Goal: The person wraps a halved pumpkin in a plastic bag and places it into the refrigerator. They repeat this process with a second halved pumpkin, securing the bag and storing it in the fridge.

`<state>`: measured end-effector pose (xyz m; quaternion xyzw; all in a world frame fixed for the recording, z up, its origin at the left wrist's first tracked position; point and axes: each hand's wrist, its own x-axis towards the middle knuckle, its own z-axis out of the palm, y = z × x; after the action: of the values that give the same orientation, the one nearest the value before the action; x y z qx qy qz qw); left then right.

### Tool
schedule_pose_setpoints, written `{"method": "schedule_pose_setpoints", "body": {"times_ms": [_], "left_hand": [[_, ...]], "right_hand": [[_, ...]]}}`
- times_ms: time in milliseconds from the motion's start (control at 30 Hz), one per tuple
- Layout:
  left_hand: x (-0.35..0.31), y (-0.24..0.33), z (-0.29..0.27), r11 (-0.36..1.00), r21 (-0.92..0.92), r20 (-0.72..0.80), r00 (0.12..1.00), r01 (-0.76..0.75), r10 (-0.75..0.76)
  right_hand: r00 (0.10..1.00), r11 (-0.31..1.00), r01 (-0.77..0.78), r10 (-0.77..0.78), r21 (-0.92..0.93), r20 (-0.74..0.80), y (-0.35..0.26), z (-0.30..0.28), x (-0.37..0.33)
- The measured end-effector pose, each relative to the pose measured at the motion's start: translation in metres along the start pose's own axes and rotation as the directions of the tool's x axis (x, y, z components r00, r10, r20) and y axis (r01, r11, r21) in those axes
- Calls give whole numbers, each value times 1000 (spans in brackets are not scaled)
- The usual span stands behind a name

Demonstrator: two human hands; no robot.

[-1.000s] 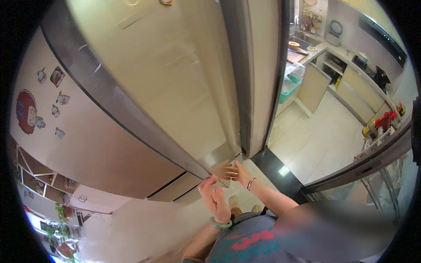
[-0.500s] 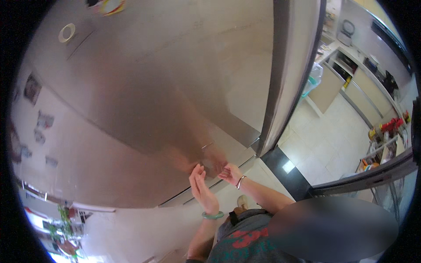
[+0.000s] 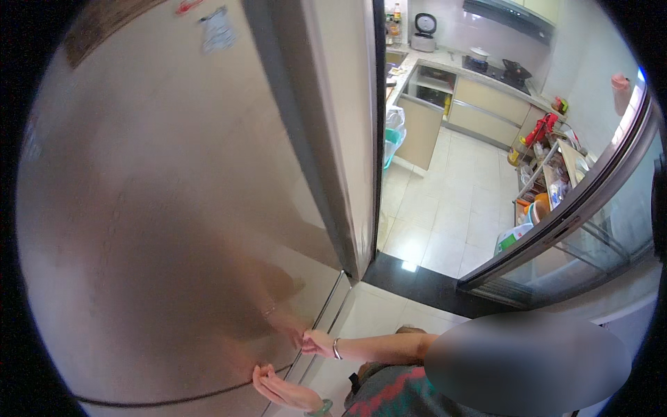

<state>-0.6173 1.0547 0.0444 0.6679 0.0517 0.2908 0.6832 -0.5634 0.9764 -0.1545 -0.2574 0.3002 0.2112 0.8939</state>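
A tall, glossy grey-brown door panel (image 3: 174,208), like a refrigerator front, fills the left side and mirrors both hands faintly. A dark seam (image 3: 167,402) crosses its lower part. My right hand (image 3: 317,344), with a silver bracelet (image 3: 337,349) at the wrist, is closed beside the panel's right edge; what its fingers pinch, if anything, is too small to make out. Lower and to the left, my left hand (image 3: 285,390) is held near the panel's surface with its fingers loosely bent and nothing visible in it. A green bangle (image 3: 321,409) circles that wrist.
Beyond a dark threshold (image 3: 410,288) lies a tiled kitchen floor (image 3: 445,201). A glass sliding door (image 3: 583,243) stands at the right. Inside are a lined green bin (image 3: 394,139), a loaded rack (image 3: 545,187), a rice cooker (image 3: 423,42) and a gas hob (image 3: 497,71).
The view has swung right, showing more kitchen. Both hands appear lower and further left in the picture, still by the panel's edge. The left fingers look more bent than before.
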Motion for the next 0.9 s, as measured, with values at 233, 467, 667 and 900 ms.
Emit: {"method": "schedule_pose_setpoints", "body": {"times_ms": [233, 467, 667, 900], "left_hand": [[-28, 2, 62, 943, 164, 476, 814, 290, -333], [-96, -51, 228, 889, 127, 776, 515, 440, -365], [-169, -36, 385, 990, 68, 890, 440, 122, -116], [-214, -21, 516, 993, 4, 967, 252, 119, -34]], "right_hand": [[953, 908, -75, 186, -412, 237, -81, -35, -48], [985, 996, 90, -85, -29, 149, -232, -136, -110], [932, 918, 308, -344, 250, 115, -378, -185, -199], [844, 807, 498, -536, 317, 38, -482, -265, -239]]}}
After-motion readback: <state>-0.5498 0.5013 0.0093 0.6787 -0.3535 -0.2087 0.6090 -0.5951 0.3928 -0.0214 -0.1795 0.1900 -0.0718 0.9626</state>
